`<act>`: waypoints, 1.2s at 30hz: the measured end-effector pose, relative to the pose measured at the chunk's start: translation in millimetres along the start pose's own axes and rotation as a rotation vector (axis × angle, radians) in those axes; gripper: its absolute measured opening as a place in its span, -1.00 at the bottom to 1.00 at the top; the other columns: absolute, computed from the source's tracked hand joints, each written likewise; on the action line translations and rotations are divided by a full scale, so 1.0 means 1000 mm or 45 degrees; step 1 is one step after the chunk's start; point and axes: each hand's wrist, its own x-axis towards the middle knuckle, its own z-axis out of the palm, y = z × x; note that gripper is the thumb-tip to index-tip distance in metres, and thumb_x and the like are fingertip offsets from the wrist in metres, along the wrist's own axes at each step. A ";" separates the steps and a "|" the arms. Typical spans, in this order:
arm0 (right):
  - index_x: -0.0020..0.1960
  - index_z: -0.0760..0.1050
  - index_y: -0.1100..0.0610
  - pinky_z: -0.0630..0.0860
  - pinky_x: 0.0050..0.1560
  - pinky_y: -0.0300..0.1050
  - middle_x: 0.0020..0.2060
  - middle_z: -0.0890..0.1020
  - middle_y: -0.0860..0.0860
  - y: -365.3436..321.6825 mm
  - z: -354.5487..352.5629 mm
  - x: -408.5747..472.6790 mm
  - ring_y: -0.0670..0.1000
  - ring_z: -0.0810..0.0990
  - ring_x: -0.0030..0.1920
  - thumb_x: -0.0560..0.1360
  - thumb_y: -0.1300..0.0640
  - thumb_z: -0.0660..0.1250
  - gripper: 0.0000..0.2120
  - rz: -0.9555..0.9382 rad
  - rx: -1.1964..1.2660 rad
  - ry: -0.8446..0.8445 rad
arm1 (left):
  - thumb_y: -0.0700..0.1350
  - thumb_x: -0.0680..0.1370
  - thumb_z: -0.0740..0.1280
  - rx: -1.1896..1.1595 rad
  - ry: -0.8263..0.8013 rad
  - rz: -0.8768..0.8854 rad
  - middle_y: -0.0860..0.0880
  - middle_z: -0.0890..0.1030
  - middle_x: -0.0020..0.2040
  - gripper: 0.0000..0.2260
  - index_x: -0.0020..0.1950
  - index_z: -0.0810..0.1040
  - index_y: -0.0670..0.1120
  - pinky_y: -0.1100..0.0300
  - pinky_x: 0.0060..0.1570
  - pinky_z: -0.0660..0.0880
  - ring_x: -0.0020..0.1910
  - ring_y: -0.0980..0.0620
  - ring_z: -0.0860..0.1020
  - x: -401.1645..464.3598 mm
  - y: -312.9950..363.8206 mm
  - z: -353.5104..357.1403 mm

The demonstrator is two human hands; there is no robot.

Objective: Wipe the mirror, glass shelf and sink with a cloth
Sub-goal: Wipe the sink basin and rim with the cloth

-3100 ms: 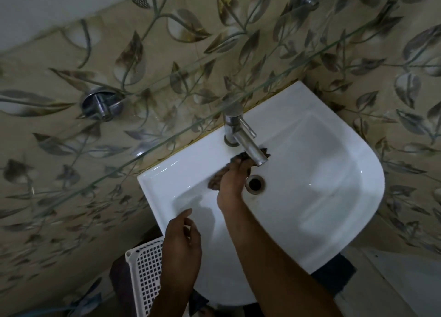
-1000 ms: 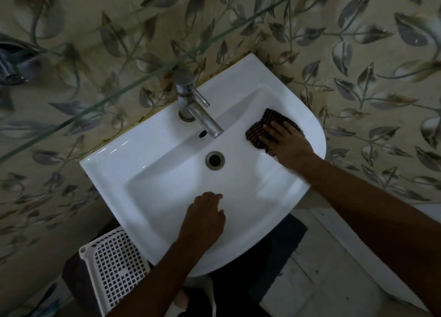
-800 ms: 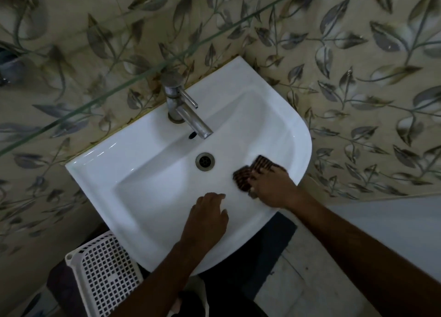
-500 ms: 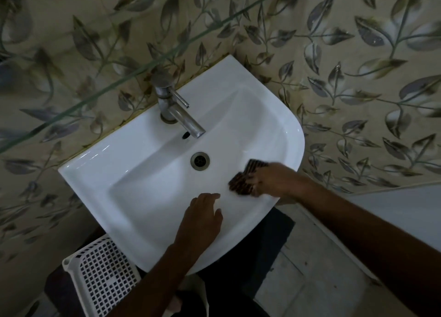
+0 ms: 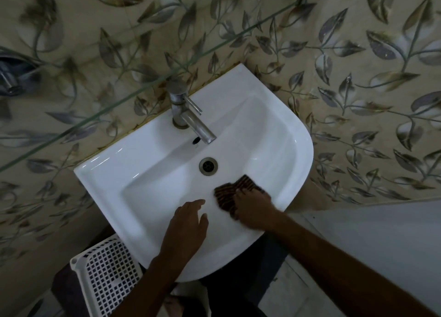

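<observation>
Seen from above: glossy white ceramic sink point(image 5: 299, 149), straight along the far wall edge and rounded on its right and near sides, fixed to a beige wall tiled with grey leaf-and-stem motifs point(image 5: 358, 82). Pressed against the smooth inner slope at the near right of the bowl, a dark brown ribbed cloth point(image 5: 230, 192), crumpled, its striped weave fanning out toward the round metal drain point(image 5: 208, 165). Covering the cloth's near edge, the right hand point(image 5: 253, 209), blurred, fingers bent down onto the fabric and holding it to the porcelain. Just left of it, the left hand point(image 5: 188, 223), laid flat on the near rim, fingers straight and close together, thumb a little apart, holding nothing. At the far rim, a dull steel cylindrical tap point(image 5: 188, 116) with a thin lever handle, spout angled over the bowl. Crossing the upper frame on a diagonal, the greenish edge of a clear glass shelf point(image 5: 148, 85). Below the sink at near left, a white plastic basket point(image 5: 107, 273) with a square-grid lattice. Far left, blurred, a chrome wall fitting point(image 5: 14, 78).
</observation>
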 end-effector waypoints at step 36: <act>0.50 0.12 0.01 -0.04 0.52 -0.28 0.49 0.15 -0.14 -0.186 -0.023 0.025 -0.30 0.05 0.51 0.67 0.26 0.09 -0.56 -0.775 1.481 0.254 | -0.17 0.55 0.19 -0.055 0.692 -0.098 0.03 0.54 -0.04 -0.77 0.08 0.61 -0.12 0.15 0.07 0.42 -0.02 -0.03 0.54 -0.050 -0.034 -0.080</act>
